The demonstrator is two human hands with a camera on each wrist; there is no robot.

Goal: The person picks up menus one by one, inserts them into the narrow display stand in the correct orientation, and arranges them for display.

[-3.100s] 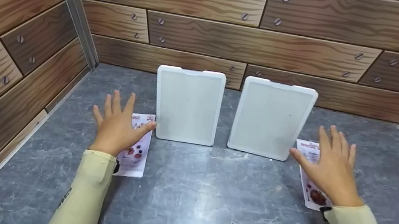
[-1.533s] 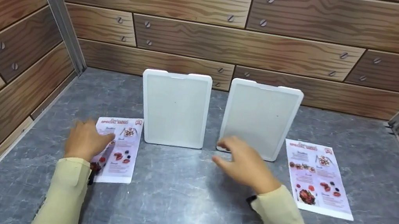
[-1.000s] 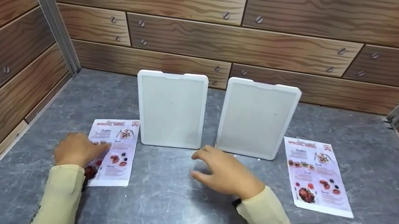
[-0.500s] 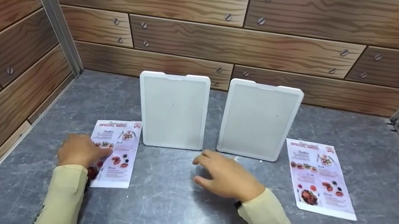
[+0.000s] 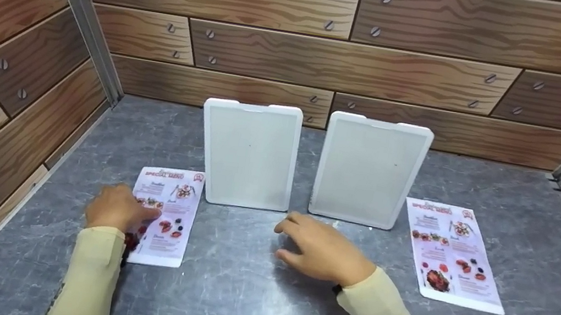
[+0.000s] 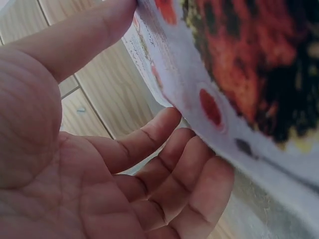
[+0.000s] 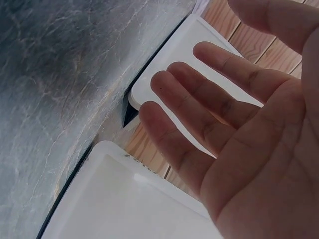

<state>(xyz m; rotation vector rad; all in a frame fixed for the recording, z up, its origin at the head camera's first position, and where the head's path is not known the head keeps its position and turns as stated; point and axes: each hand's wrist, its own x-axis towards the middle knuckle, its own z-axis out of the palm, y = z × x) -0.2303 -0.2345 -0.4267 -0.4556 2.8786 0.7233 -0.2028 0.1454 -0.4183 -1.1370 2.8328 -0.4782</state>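
Observation:
A printed menu sheet lies on the left part of the grey table. At its left edge is my left hand; the thumb lies over the printed face and the fingers curl at the edge, pinching it. In the left wrist view the menu shows close up beside the fingertips. My right hand holds nothing, its fingers loosely bent, low over the table before the two white panels. These rimmed rectangular panels, one left and one right, stand upright, tilted slightly back.
A second menu sheet lies flat to the right of the right panel. Wood-patterned walls enclose the grey marbled table at the back and sides, with metal posts in the corners.
My right hand has moved from the right menu to the middle, before the panels. My left hand has lowered from above the left menu to its left edge. Panels and menus stay put.

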